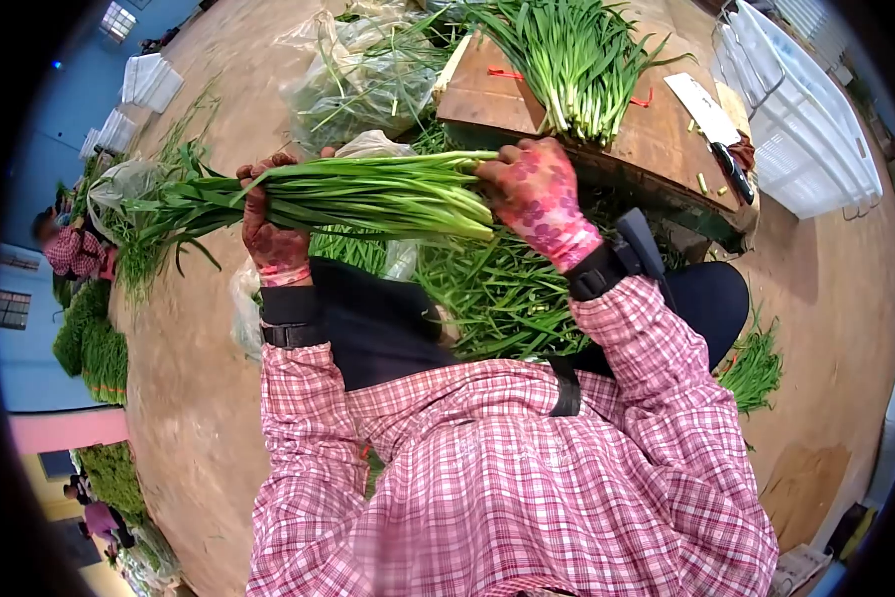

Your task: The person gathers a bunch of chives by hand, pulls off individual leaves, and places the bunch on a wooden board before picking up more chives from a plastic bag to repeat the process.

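Note:
A long bunch of garlic chives (378,194) is held level across the front of my body, leaf tips to the left and pale stalk ends to the right. My left hand (273,234), in a stained pink glove, is wrapped round the leafy part from below. At the stalk ends, my right hand (537,194) in a pink patterned glove has its fingers closed on the upper stalks. Another pile of chives (587,75) lies on the wooden board (487,95) ahead, over red ties (642,98). Loose leaves (497,289) fill the space between my legs.
A knife with a black handle (732,174) and a white board-like piece (701,107) lie at the right of the wooden board. White crates (796,119) stand beyond. Plastic bags with greens (363,90) are ahead left. Other people (74,249) sit far left.

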Motion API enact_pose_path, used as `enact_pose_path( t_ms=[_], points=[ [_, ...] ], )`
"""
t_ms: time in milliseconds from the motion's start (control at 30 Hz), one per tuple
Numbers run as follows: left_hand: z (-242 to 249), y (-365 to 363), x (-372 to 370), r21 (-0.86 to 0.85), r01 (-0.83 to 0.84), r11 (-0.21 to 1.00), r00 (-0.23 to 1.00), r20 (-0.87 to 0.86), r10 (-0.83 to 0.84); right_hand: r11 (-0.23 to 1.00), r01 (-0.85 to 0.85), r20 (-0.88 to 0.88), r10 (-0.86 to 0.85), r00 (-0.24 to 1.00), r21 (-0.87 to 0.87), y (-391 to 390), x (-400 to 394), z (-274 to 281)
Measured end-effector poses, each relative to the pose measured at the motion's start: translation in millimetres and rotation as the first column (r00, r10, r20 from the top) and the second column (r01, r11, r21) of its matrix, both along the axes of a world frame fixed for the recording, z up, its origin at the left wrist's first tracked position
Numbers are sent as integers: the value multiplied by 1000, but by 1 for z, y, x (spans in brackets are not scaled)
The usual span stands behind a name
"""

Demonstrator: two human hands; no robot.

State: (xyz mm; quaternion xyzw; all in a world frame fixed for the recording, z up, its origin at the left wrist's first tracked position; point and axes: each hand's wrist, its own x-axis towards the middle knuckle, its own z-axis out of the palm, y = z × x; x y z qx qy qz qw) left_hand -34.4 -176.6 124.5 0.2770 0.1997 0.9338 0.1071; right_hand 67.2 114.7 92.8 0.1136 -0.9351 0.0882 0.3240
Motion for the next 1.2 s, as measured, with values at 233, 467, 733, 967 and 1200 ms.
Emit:
enact_pose_path(
  t_ms=[233, 467, 733, 967, 1200],
  points=[
    [-15, -38, -25, -52, -209, 976, 975, 67, 212, 939, 319, 431, -343, 834, 130, 69, 36, -21],
    [-15, -23, -23, -186, -206, 961, 973, 64, 221, 771, -92, 215, 287, 934, -630, -14, 13, 16],
    [-28, -24, -15, -141, -198, 970, 967, 135, 217, 647, -42, 130, 217, 968, -762, -14, 14, 17],
    [-25, -10, -4, -129, -137, 982, 988, 59, 146, 770, 35, 203, 124, 971, -638, -35, 12, 16],
    [-24, -15, -1, -160, -239, 958, 970, 12, 244, 460, 318, 457, 228, 860, -829, -16, 10, 6]
  ],
)
